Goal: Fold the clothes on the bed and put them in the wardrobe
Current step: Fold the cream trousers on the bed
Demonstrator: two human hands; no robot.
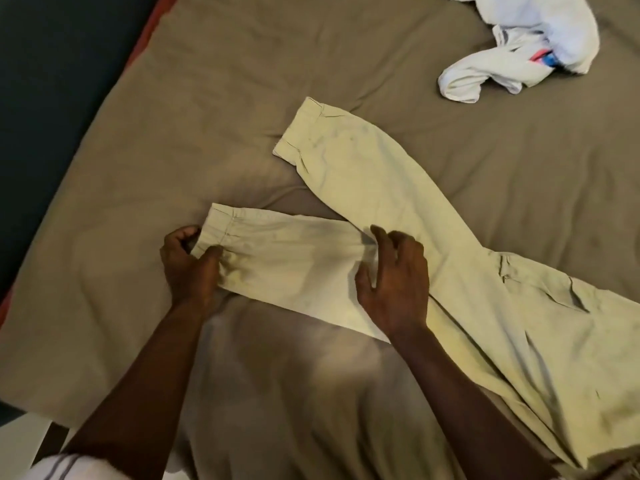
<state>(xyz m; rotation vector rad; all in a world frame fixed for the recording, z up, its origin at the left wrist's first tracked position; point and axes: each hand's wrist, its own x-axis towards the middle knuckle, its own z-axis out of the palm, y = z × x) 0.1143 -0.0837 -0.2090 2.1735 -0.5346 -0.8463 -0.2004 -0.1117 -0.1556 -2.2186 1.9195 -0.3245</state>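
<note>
A pair of pale khaki trousers [408, 216] lies spread on the bed, its two legs splayed toward the left and its waist at the lower right. My left hand [190, 265] pinches the hem of the nearer leg between thumb and curled fingers. Over the upper part of that same leg, where the two legs meet, my right hand [394, 282] rests with its fingers spread and slightly bent. A crumpled white garment [519, 50] with a red and blue mark lies at the far right of the bed.
The bed is covered with a wrinkled brown sheet [242, 98]. Its left edge [152, 39] shows a red strip, with a dark floor beyond it. The bed's near corner is at the lower left. No wardrobe is in view.
</note>
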